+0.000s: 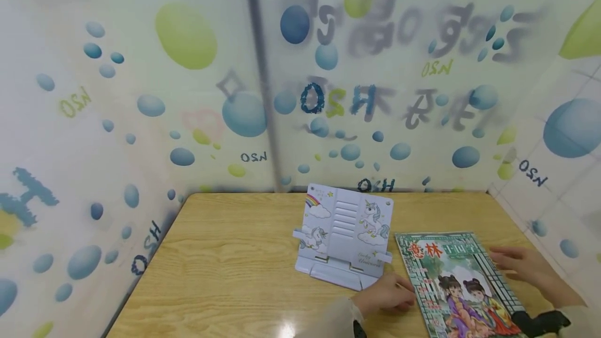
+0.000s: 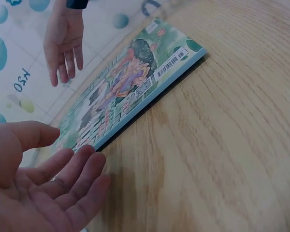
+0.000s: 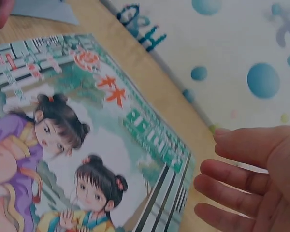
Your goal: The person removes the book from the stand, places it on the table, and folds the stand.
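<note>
A magazine (image 1: 451, 275) with a green illustrated cover of two cartoon girls lies flat at the right of the table. My left hand (image 1: 387, 292) is beside its left edge, fingers relaxed and holding nothing; in the left wrist view the fingertips (image 2: 99, 162) come close to the spine, and whether they touch it I cannot tell. On the other side, my right hand (image 1: 528, 270) hovers by the right edge with fingers extended. The right wrist view shows these fingers (image 3: 232, 191) near the cover's corner, grasping nothing. Just behind my left hand stands a white unicorn-printed book stand (image 1: 345, 233).
The wooden table (image 1: 225, 254) stretches away to the left. Walls covered in blue and green bubble prints (image 1: 244, 113) enclose its back and sides, with the right wall (image 1: 568, 207) close to my right hand.
</note>
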A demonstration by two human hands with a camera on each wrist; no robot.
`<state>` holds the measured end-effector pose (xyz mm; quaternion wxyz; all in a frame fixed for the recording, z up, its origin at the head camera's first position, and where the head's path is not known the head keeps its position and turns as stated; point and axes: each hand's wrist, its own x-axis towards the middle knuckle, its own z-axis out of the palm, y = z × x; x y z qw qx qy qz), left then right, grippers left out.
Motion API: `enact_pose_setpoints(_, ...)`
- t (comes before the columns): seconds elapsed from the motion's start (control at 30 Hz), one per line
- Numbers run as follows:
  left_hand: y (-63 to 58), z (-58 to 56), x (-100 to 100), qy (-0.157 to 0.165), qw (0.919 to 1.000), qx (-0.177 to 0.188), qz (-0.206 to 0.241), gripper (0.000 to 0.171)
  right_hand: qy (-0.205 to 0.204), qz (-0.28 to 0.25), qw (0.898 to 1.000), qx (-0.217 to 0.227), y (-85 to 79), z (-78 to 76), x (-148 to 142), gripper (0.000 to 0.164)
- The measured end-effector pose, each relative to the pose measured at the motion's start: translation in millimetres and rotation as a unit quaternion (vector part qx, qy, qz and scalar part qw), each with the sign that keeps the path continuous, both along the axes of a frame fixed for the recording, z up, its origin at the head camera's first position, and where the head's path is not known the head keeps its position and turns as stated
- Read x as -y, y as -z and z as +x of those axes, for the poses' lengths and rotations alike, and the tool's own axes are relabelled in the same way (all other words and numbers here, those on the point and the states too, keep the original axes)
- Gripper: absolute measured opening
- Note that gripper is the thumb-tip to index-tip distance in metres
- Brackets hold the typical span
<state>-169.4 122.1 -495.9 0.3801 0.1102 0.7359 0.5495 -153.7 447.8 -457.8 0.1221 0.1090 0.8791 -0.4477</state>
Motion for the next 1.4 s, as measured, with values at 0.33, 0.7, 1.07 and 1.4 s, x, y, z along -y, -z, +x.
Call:
enact_pose_setpoints(0.33, -25.3, -11.6, 40, 0.114, 0.9920, -0.042, 0.034, 0.028, -0.089, 0.022, 0.992, -0.083, -23.7, -4.7, 60, 0.053)
enact_pose_setpoints(0.7, -60.0, -38.5, 84, 0.073, 0.9904, -0.111, 0.037, 0.028, -0.140, 0.009, 0.968, -0.209, -29.8, -12.8, 131, 0.034)
enact_pose_setpoints(1.07, -74.7, -71.9, 142, -0.005, 0.9876, -0.156, 0.016, 0.029, -0.076, -0.004, 0.971, -0.225, -29.1, -26.6, 178, 0.030)
enact_pose_setpoints(1.4, -77.9, -104.5, 195, -0.089, 0.9806, -0.174, -0.015, 0.034, 0.030, -0.094, 0.982, -0.160, -12.5, -41.4, 198, 0.047)
